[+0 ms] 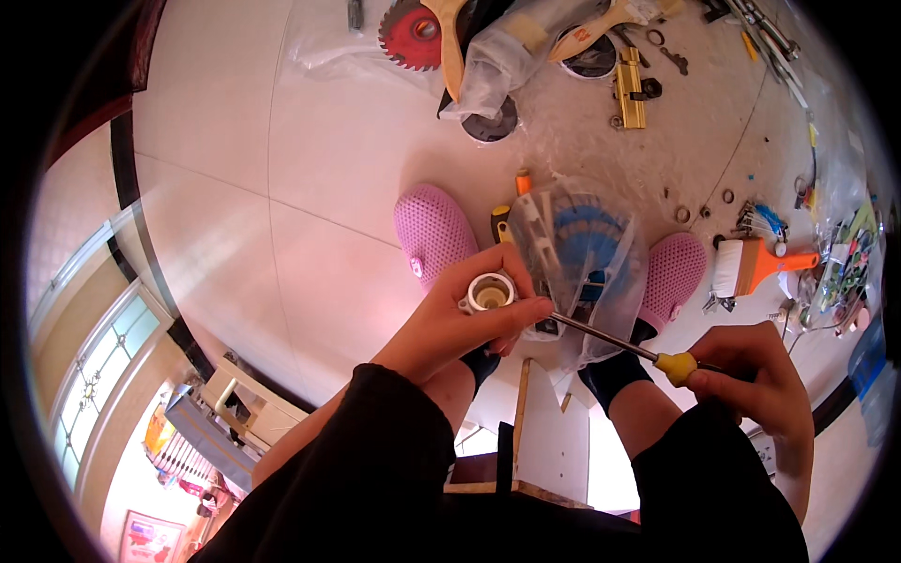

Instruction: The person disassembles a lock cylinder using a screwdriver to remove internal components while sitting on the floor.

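Landmark: clear plastic bag (627,272) on the floor (328,188), with a blue disc-shaped item (587,239) showing through it.

Left hand (460,324): at the bag's near left side in the view, raised above the floor. Fingers clamped round a white round fitting (491,293). Its cup faces up toward the camera, with a tan interior visible. Fitting therefore lies left of the bag.

Right hand (755,380): to the right of the bag and nearer the wearer. Fingers curled together round the handle of a screwdriver (648,354); grip is yellow where it shows. Metal shaft slants across the near part of the bag in the view, toward the left thumb. Tip contact with the fitting: cannot tell.

Surroundings: one pink shoe (434,230) left of the bag, the other pink shoe (676,277) just right of it. Orange-handled paintbrush (765,267) farther right of the bag, lying on the floor. Gold-coloured metal piece (631,89) beyond the bag. Red toothed saw blade (410,36) well beyond the bag to the left, partly covered by a wooden handle (450,47).
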A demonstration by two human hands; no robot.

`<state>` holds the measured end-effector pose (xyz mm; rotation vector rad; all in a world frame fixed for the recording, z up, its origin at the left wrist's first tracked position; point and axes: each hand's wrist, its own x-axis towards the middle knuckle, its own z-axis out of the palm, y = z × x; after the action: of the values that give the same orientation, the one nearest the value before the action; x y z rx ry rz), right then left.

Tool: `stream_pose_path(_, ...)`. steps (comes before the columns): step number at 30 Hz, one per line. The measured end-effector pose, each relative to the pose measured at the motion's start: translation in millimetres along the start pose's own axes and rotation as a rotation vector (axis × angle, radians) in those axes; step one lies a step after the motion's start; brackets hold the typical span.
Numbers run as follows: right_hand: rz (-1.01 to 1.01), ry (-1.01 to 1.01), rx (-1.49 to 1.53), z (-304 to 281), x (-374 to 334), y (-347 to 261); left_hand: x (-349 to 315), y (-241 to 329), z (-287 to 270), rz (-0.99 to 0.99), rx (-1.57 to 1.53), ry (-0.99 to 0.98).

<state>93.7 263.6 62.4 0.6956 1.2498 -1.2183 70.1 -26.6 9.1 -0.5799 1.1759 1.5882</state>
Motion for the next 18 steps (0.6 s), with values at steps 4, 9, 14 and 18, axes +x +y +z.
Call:
stream_pose_path(4, -0.058, 0.001, 0.338, 6.6, 10.6, 26.5, -2.7, -2.8, -5.3, 0.033, 0.113, -0.015)
stream_pose_path(9, 0.196, -0.137, 0.447, 9.0, 32.6, 24.7, -10.0, -13.4, -18.6, 0.066, 0.196, -0.02)
stream_pose_path(14, -0.113, -0.392, 0.574, 4.3, 39.0, 53.5, -9.3, -15.5, -20.4, 0.03, 0.227, -0.016)
stream_pose_path(18, -0.27, -0.388, 0.566, 16.8, 45.7, 45.8, -19.4, -20.4, -30.8, 0.038, 0.153, 0.133)
